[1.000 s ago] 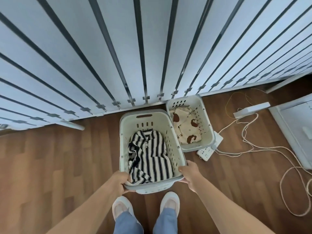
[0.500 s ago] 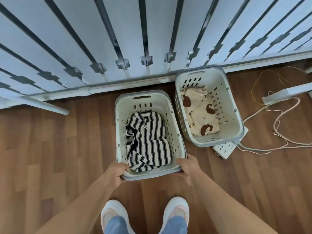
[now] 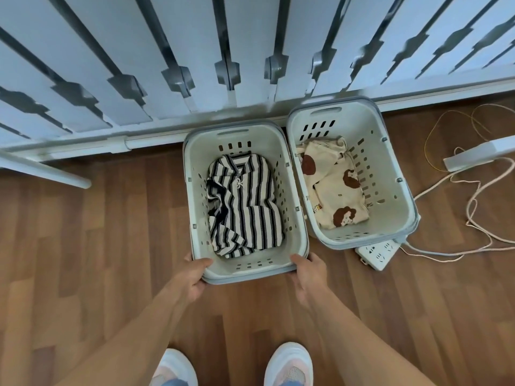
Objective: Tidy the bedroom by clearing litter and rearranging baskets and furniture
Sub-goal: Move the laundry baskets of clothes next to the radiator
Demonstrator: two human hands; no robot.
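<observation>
A white laundry basket (image 3: 248,270) stands on the wooden floor against the base of the slatted wall, with a black-and-white striped garment (image 3: 245,210) inside. My left hand (image 3: 192,277) grips its near left corner and my right hand (image 3: 310,274) grips its near right corner. A second white basket (image 3: 401,174) stands right beside it, touching or nearly touching, and holds a cream garment with brown prints (image 3: 334,188).
A white power strip (image 3: 377,253) lies at the second basket's near right corner, with cables (image 3: 473,215) looping over the floor to the right. A white bar (image 3: 479,157) juts in from the right, and a white rail foot (image 3: 47,172) from the left. My shoes (image 3: 288,363) are at the bottom.
The striped-garment basket has gone forward to the wall and now stands alongside the second basket. Both hands stayed on its near corners. My view has dropped closer to the floor.
</observation>
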